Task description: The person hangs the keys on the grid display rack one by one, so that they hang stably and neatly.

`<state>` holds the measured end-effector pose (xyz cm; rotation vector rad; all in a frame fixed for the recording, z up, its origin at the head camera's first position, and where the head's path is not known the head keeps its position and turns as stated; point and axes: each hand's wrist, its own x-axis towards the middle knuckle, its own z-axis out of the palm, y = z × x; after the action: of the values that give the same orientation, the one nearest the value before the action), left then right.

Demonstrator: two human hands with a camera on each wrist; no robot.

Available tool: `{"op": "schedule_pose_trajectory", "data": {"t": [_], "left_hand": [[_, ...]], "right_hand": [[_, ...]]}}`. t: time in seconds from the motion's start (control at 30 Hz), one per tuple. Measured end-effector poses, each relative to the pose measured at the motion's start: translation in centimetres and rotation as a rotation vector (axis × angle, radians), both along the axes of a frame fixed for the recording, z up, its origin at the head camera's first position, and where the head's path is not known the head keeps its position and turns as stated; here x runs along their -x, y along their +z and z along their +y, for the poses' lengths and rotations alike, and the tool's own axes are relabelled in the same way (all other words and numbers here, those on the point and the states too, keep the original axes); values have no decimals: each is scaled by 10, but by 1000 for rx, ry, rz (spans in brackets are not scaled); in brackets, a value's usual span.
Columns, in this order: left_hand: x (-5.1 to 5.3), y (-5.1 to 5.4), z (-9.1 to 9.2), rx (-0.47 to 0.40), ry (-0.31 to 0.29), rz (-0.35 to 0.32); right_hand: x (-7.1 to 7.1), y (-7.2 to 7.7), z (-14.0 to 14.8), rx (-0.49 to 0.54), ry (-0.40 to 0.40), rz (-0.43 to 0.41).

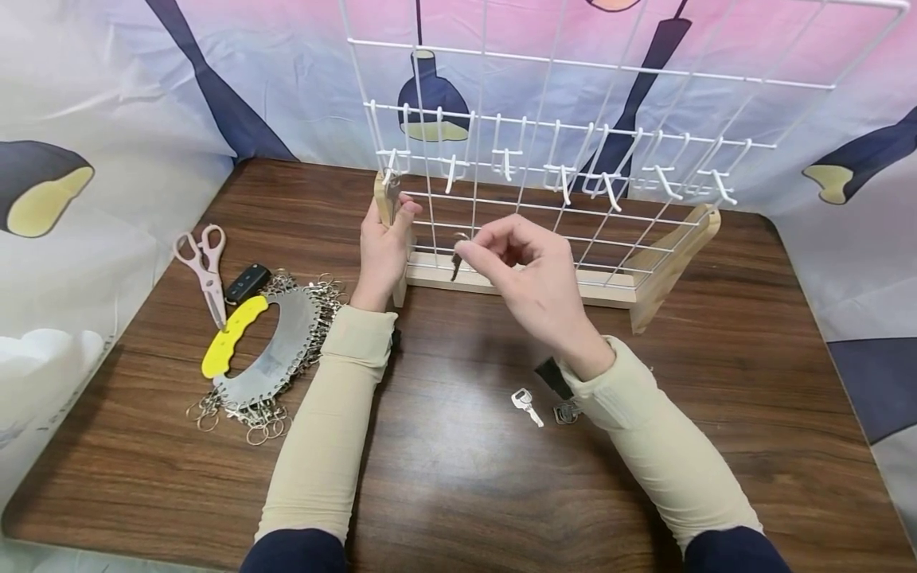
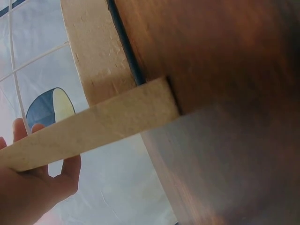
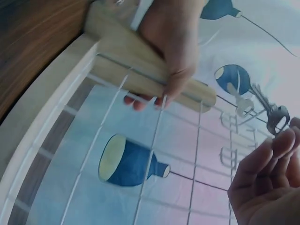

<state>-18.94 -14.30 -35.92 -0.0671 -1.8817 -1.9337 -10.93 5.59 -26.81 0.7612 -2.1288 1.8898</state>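
Keys (image 1: 528,407) lie on the near desk (image 1: 444,493), beside my right sleeve (image 1: 616,398). Beyond them, my hands work apart: I have the right hand (image 1: 536,278) pinching a dark key (image 1: 456,267) before the rack (image 1: 661,274), and the left hand (image 1: 382,261) wrapped round its left leg (image 2: 103,123). A silver key (image 3: 242,105) hangs from the far leftmost hook.

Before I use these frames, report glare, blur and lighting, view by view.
Head: glare pales the brown wood-grain tabletop below the picture's centre; left wrist: that tabletop is blurred, darkest toward the upper right, while the pale wooden upright has clearer edges; right wrist: the pale-blue printed fabric backdrop is washed out on the right, where the toothed dark metal key stands out.
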Motion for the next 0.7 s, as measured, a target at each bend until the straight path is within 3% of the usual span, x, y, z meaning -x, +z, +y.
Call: {"op": "schedule_pose_trajectory", "data": {"t": [0.2, 0.4, 0.7], "left_hand": [[-1, 1, -1, 39, 19, -26], [-1, 0, 0, 39, 16, -15], [0, 0, 0, 16, 17, -7]], "right_hand": [[17, -9, -12, 124, -28, 44], [22, -7, -22, 208, -21, 27], [12, 11, -30, 233, -36, -76]]}}
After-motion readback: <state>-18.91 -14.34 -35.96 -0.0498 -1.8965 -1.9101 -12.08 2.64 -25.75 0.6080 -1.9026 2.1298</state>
